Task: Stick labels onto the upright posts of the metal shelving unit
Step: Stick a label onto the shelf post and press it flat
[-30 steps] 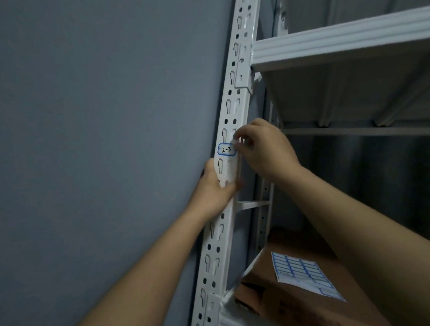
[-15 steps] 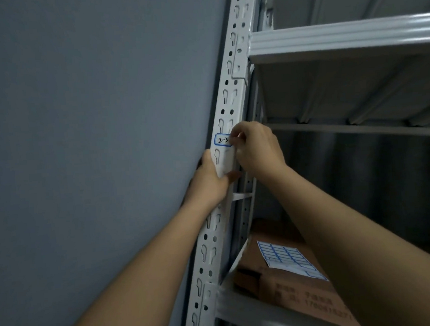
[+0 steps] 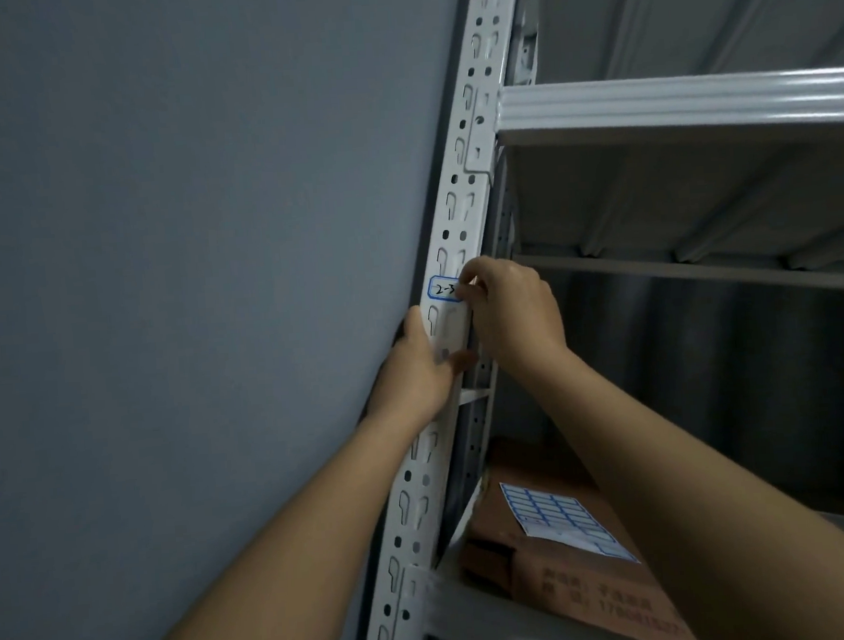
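Both bare forearms are reaching up and forward, converging. The left hand (image 3: 420, 365) is gripping the post (image 3: 458, 217), thumb lying across its front and fingers wrapping behind out of sight. The right hand (image 3: 512, 313) is sitting just above and beside it, fingers curled, fingertips (image 3: 468, 289) pressing the label (image 3: 443, 288).

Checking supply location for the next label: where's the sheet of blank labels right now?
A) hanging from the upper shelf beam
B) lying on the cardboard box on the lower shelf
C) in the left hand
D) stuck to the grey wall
B: the label sheet lies flat on top of the cardboard box on the lower shelf, while the left hand grips the post and the right hand presses the label.
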A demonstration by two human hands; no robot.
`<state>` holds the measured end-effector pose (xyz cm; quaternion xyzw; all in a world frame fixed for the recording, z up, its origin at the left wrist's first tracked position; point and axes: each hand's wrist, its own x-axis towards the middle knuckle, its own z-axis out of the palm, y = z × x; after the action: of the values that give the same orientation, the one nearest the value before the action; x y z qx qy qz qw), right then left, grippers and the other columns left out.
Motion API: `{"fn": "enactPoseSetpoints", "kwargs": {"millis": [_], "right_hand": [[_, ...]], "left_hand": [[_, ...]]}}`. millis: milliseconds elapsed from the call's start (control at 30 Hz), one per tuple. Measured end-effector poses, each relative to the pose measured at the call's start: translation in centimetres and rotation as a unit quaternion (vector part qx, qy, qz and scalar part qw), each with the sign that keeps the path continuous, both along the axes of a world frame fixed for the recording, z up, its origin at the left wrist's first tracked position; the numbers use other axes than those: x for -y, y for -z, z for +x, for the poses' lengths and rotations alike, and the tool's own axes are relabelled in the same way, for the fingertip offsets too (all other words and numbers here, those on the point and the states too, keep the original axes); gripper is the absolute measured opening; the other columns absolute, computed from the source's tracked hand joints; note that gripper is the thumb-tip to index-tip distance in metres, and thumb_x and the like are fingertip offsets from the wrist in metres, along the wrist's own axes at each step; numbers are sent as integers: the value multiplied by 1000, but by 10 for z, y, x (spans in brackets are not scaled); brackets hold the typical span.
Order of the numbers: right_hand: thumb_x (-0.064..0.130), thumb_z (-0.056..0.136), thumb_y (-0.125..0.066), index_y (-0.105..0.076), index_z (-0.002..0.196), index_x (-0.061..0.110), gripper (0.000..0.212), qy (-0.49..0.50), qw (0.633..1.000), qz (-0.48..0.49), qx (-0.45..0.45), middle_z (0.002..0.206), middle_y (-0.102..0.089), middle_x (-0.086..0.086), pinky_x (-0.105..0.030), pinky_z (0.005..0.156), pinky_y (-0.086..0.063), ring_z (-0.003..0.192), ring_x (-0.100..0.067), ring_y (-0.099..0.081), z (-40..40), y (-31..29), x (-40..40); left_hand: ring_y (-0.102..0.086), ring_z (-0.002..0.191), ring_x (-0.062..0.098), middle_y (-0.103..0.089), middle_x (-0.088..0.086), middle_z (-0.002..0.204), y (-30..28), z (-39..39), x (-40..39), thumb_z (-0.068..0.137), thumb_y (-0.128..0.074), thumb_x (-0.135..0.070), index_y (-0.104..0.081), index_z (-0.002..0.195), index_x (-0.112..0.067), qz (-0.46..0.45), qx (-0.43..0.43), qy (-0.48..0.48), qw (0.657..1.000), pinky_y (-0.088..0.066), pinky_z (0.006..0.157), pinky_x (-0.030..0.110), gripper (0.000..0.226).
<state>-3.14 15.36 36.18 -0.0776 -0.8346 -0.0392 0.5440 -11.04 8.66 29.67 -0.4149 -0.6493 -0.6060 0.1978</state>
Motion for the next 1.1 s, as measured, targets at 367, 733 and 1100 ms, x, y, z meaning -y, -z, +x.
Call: {"fn": "enactPoseSetpoints", "kwargs": {"millis": [367,733,1100], "right_hand": [[18,91,-64,-70,101,12,14,-75,996,-39,-25,106,-70,-6,-41,84,-55,99,-20,-65,9,-2,-2],[10,95,-53,-61,101,9,10,32,996,59,53,107,-63,-10,-45,80,-53,95,-30,-62,2,-3,-1],[21,97,-53,-69,98,7,21,42,993,103,28,103,-66,-8,-42,76,-54,89,-26,-63,11,-6,-1]], "left_hand": [[-55,115,26,-53,5,134,0,5,5,85,-66,-30,-33,136,-21,0,11,11,1000,-48,93,41,61],[-57,110,27,-56,7,129,-2,5,5,85,-67,-33,-32,136,-22,-18,21,-1,1000,-49,91,48,63],[-56,113,26,-53,5,133,0,5,6,86,-66,-33,-31,136,-23,-10,16,11,1000,-50,92,46,63]]}}
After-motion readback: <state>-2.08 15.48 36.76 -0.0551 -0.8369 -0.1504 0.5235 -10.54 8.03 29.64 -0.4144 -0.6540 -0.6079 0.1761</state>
